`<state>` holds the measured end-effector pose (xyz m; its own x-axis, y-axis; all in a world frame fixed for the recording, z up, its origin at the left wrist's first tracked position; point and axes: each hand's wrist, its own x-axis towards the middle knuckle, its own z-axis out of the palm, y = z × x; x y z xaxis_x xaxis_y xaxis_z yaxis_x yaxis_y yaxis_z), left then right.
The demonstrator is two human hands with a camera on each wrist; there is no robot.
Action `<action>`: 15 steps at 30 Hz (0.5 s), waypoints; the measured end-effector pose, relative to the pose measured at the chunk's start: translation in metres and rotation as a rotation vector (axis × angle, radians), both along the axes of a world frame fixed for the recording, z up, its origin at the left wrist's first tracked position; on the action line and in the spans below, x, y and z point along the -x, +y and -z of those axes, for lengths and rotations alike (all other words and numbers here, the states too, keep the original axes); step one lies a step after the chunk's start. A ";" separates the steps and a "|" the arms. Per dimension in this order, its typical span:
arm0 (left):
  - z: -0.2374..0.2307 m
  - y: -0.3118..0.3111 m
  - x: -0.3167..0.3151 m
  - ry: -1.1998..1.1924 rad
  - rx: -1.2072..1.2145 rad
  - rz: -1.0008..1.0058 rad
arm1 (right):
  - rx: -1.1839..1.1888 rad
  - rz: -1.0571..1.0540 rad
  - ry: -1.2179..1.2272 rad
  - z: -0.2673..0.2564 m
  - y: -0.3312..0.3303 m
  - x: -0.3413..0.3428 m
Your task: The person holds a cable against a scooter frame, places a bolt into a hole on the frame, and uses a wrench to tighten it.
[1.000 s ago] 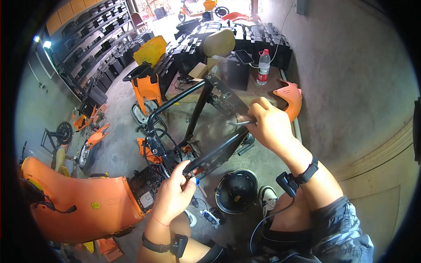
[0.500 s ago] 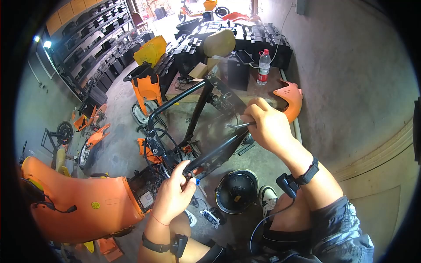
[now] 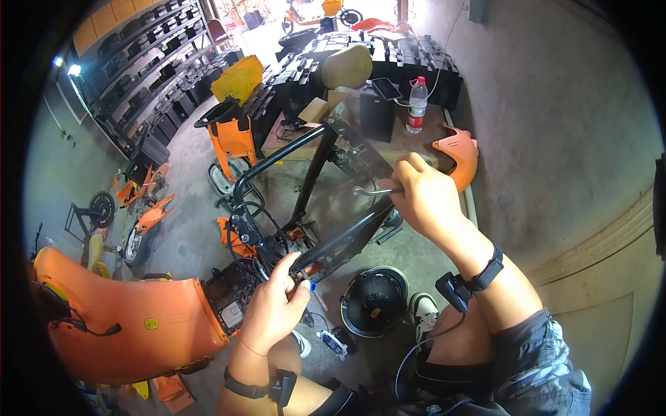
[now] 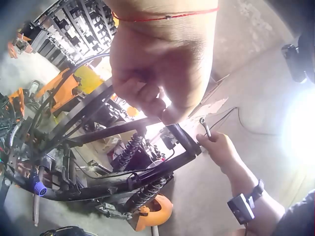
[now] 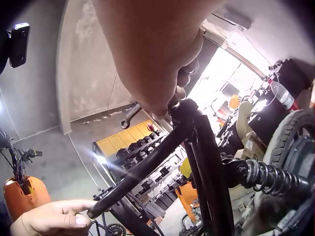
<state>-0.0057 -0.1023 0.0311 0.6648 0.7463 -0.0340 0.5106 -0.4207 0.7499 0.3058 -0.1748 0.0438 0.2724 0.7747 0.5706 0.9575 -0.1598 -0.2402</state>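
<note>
A black tubular scooter frame (image 3: 347, 234) stands in front of me, with black coil shock absorbers (image 5: 268, 178) on it. My left hand (image 3: 274, 308) grips the lower near end of the frame's tube, thumb on the near side. In the right wrist view its thumb and fingers are right at that tube end. With curled fingers, my right hand (image 3: 427, 197) holds a metal spanner (image 3: 378, 191) at the frame's upper right corner. The spanner's ring end (image 5: 130, 116) sticks out past the fingers; the rest is hidden in the hand.
A large orange body shell (image 3: 132, 319) lies at the left. An upturned black helmet (image 3: 374, 303) is on the floor near my feet. Behind the frame are a water bottle (image 3: 416, 107), a phone (image 3: 386, 90) and many black boxes. An orange fender (image 3: 458, 156) sits by the right wall.
The spanner's exposed end first dipped slightly, then rose and moved a little left as the right hand shifted. The left hand has stayed on the tube.
</note>
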 end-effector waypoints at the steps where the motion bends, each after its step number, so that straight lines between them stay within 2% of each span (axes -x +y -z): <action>1: -0.001 0.000 0.000 0.007 -0.009 0.000 | -0.002 0.001 0.000 -0.002 -0.001 0.001; 6: 0.001 0.001 0.001 0.008 -0.005 0.002 | -0.102 -0.082 0.011 0.000 -0.002 -0.002; 13: -0.001 0.000 0.000 0.014 0.001 0.002 | -0.035 0.003 0.048 -0.005 -0.004 0.001; 15: -0.001 0.000 0.000 0.012 0.000 0.002 | -0.126 -0.114 0.018 -0.002 -0.003 -0.001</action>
